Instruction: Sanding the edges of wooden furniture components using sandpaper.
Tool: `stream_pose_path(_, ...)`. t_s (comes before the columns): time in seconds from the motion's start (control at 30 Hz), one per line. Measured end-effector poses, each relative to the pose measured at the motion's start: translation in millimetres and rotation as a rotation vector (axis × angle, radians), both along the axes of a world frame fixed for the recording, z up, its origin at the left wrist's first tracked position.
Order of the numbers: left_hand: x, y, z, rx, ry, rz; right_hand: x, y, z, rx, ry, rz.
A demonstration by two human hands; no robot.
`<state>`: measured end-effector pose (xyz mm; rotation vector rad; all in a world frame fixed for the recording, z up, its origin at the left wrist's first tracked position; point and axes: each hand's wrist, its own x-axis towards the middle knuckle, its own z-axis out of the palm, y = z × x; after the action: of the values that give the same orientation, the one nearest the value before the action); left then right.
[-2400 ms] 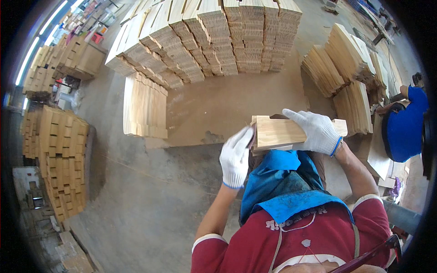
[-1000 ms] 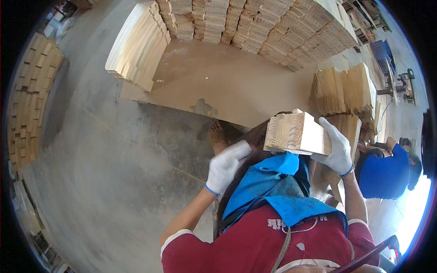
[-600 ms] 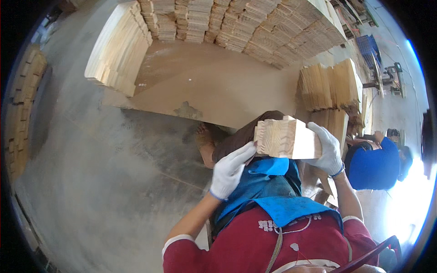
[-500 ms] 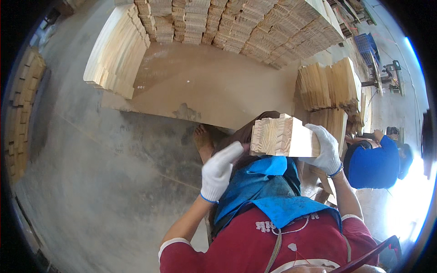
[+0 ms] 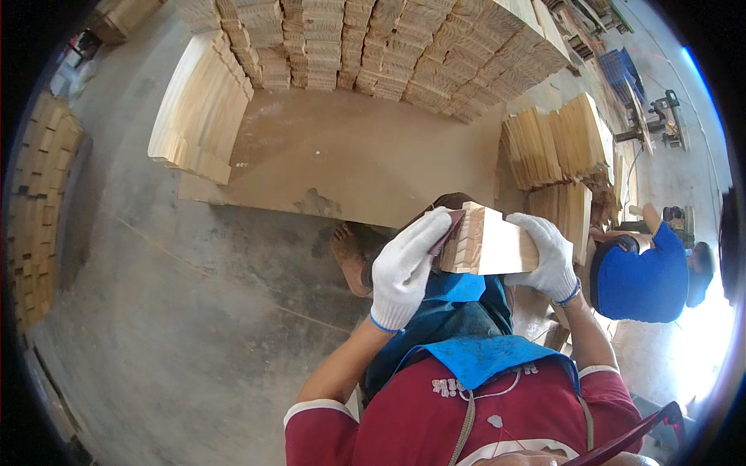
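Observation:
Over my lap is a bundle of pale wooden boards [image 5: 505,247], its stepped, grained ends pointing left. My right hand [image 5: 549,258], in a white knit glove, is closed around the bundle's right end. On the opposite side my gloved left hand [image 5: 404,270] presses a dark reddish-brown sheet, which looks like sandpaper [image 5: 448,231], flat against the board ends. Its fingers point up and to the right, and part of the sheet is hidden behind them. Below the boards hangs a blue apron [image 5: 466,349].
A brown sheet panel [image 5: 357,155] lies ahead, with high stacks of boards [image 5: 373,46] along its far side. A board stack [image 5: 200,109] stands on its left end, another [image 5: 556,144] at right. A person in blue [image 5: 641,276] sits beyond. More wood [image 5: 39,210] is far left.
My left hand has moved up and right, bringing the sandpaper onto the board ends. The bundle stays in my right hand, turned slightly.

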<state>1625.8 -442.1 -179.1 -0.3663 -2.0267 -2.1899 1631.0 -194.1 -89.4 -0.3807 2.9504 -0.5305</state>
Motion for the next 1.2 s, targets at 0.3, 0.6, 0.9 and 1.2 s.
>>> stream_pose_path(0.3, 3, 7, -2, -0.061, 0.090, -0.015, 4, -4, -1, -0.033, -0.008, 0.013)
stream_pose_path(0.6, -23, 7, 22, -0.215, 0.190, -0.015, 3, -5, -5, -0.026, 0.065, 0.042)
stream_pose_path(0.9, 33, -41, 20, 0.204, -0.230, -0.276, -1, -5, 0, -0.016, 0.025, 0.019)
stream_pose_path(1.2, 6, 8, 12, -0.196, 0.189, 0.045, 1, -9, -3, -0.010, 0.051, 0.030)
